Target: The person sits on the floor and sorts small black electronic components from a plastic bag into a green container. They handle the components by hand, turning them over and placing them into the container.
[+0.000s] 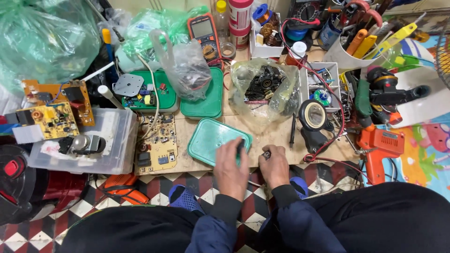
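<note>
Your left hand (230, 169) pinches a thin dark tool over the green plastic lid (216, 139) at the table's front edge; right hand (274, 166) grips a small metal part (266, 154). Steady both wrists.

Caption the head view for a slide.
Left hand on green plastic lid, right hand holding a small dark part over cluttered wooden bench.

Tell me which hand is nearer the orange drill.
Right. The right hand lies left of the orange drill; the left hand is farther left, over the green lid.
</note>
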